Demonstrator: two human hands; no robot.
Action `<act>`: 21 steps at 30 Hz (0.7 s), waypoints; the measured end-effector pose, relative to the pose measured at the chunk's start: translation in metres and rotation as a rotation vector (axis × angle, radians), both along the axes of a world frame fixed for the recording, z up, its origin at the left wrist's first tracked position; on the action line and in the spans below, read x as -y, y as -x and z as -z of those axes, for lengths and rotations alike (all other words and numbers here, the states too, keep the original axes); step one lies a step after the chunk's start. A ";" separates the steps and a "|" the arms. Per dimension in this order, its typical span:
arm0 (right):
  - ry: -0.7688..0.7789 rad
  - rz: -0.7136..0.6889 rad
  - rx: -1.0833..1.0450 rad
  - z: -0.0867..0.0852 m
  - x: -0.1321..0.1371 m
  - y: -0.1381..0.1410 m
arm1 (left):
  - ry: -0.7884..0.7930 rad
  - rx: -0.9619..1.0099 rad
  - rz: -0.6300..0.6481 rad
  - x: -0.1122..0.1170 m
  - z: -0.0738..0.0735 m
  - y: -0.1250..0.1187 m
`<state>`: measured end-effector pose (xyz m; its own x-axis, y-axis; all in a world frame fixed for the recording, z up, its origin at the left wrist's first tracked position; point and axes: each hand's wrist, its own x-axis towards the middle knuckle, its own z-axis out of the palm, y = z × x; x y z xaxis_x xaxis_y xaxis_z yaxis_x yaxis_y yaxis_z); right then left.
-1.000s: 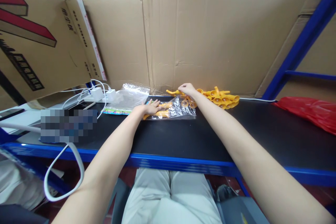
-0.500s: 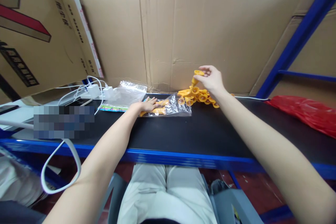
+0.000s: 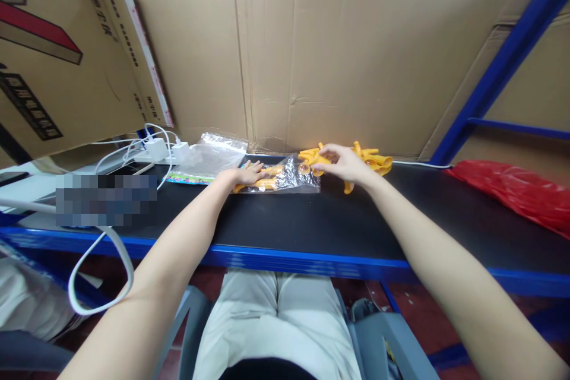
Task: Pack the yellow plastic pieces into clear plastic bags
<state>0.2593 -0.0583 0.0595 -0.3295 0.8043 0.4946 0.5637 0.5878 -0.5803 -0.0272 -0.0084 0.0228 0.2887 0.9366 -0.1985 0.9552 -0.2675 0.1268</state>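
On the black tabletop (image 3: 285, 217), my left hand (image 3: 250, 173) lies flat with its fingers spread on a clear plastic bag (image 3: 300, 183). Yellow tube-like pieces (image 3: 267, 184) show inside this bag beside the hand. My right hand (image 3: 342, 163) is down at a heap of yellow plastic pieces with flared, cup-like ends (image 3: 376, 161). Its thumb and fingers curl round a yellow piece (image 3: 324, 158), which they partly cover. Another yellow piece (image 3: 348, 187) pokes out beneath the palm.
To the left lies another clear bag with a colourful strip (image 3: 214, 154). Beyond it are white chargers (image 3: 155, 149) and looping white cables (image 3: 127, 261). A red plastic bag (image 3: 507, 190) rests at the right. Cardboard (image 3: 356, 59) walls the back; a blue rail (image 3: 312, 262) edges the front.
My right hand has come down from holding a yellow piece upright above the heap into the heap. Some heaped pieces have shifted. My left hand stays on the bag.
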 end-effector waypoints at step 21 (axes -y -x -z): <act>0.221 0.044 0.629 0.011 0.005 0.007 | -0.020 -0.022 -0.017 -0.003 0.004 0.000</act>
<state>0.2528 -0.0635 0.0483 -0.4659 0.8839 0.0410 0.8548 0.4616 -0.2373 -0.0272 -0.0059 0.0188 0.2688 0.9451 -0.1856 0.9620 -0.2540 0.1001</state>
